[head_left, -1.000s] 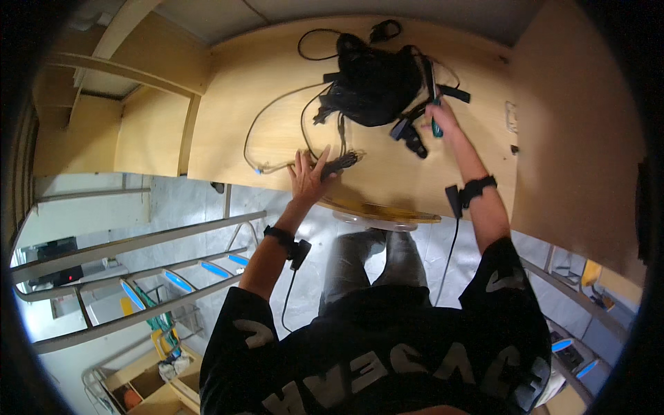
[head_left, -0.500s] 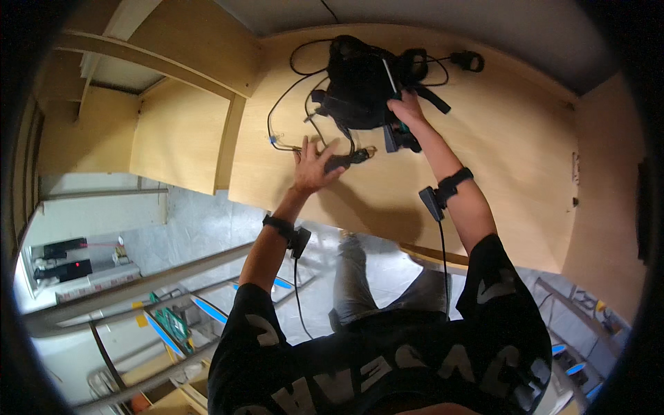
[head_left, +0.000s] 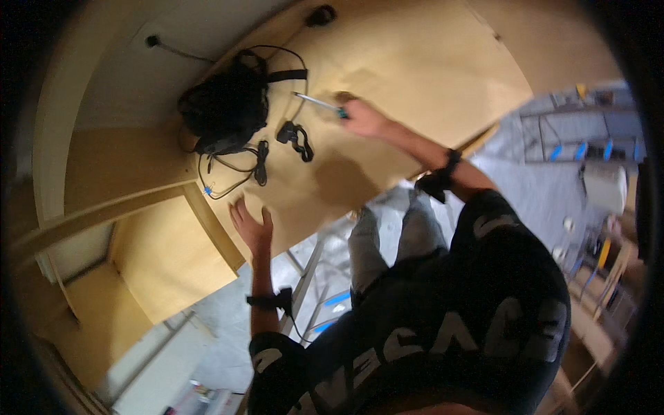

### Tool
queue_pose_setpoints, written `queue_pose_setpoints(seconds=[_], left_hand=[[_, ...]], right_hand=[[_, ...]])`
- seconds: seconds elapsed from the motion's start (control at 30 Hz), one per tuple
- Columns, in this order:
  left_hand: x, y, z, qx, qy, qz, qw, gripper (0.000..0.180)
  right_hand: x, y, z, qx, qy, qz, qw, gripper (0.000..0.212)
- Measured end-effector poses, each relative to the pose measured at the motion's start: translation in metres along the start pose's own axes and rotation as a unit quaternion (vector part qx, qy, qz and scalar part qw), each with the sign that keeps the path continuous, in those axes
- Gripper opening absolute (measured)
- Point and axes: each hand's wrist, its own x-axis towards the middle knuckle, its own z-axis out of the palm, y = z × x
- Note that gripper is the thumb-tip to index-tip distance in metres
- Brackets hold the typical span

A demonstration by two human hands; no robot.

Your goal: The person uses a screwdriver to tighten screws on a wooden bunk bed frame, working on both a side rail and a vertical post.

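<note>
My right hand [head_left: 364, 119] is closed around a screwdriver [head_left: 317, 102] with a green-and-dark handle. The metal shaft points left toward a black bag [head_left: 225, 107] lying on the wooden tabletop [head_left: 415, 62]. My left hand [head_left: 253, 229] has its fingers apart above the tabletop's near edge, holding nothing. Just beyond it lies a thin black cable [head_left: 235, 194] with a blue piece on it. A bundled black cable [head_left: 261, 164] rests beside the bag. Between the bag and my right hand sits a small black device with a strap [head_left: 296, 140].
A wooden compartment with raised edges [head_left: 166, 252] adjoins the tabletop on the left. A cable enters from the wall [head_left: 153, 41] behind the bag. Below the near edge are metal rails, and shelving with blue pieces [head_left: 581, 150] stands at the right.
The view has turned, so the bag now appears farther left. My right hand has drawn away from the bag with the screwdriver, and my left hand has lifted off the cables.
</note>
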Motion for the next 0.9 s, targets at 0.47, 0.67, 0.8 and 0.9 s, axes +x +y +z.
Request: queue_pose_setpoints(seconds=[0.47,0.67,0.8,0.9], left_hand=[[-0.232,-0.039,-0.041,-0.077,-0.564,-0.296,0.767,0.041],[-0.119,0.031,-0.016,-0.115,-0.483,-0.268,0.826,0.041],[-0.082,0.117,0.001,-0.11,-0.501,-0.195,0.836,0.041],[-0.054,0.18,0.013,-0.08,-0.53,-0.122,0.835,0.041]], right_hand=[[-0.564,0.272,0.125,0.188,-0.136,0.403,0.885,0.023],[-0.599,0.227,0.156,0.371,0.027,0.473,0.799,0.027],[-0.633,0.229,0.187,0.468,0.044,0.421,0.776,0.03],[-0.629,0.224,0.22,0.532,0.098,0.385,0.748,0.027]])
